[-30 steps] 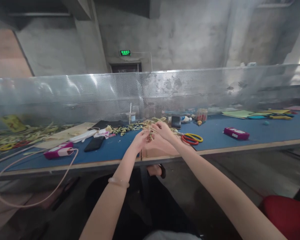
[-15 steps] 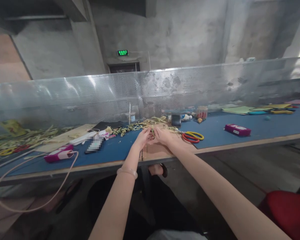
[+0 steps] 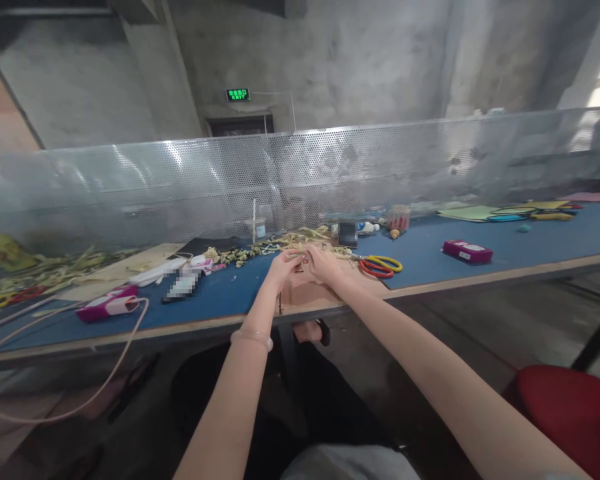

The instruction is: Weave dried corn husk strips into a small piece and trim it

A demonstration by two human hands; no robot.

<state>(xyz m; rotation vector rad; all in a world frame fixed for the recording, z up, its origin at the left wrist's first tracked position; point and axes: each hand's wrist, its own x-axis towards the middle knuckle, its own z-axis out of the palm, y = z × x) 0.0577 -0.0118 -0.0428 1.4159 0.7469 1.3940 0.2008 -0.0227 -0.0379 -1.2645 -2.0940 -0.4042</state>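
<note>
Above a pale brown board (image 3: 307, 297) at the table's front edge, my left hand (image 3: 282, 267) and my right hand (image 3: 322, 263) meet with fingertips close together. Both are closed in a pinch on a thin greenish strip (image 3: 295, 254), mostly hidden by the fingers. Just behind the hands lies a heap of pale, dry plant strips (image 3: 305, 235). A row of small knotted greenish pieces (image 3: 237, 256) stretches left from it. To the right of my right hand rest scissors (image 3: 380, 265) with red and yellow handles.
A perforated metal screen (image 3: 310, 167) runs along the back of the blue table (image 3: 415, 257). Left are a phone (image 3: 181, 285), a magenta box (image 3: 107, 304) with a cable and more strips. Right are a jar (image 3: 399, 218) and another magenta box (image 3: 467, 251). A red stool (image 3: 565, 413) stands below.
The view has shifted a little, so the scene sits higher and further left. My fingertips have come closer together, and the greenish strip between them shows less.
</note>
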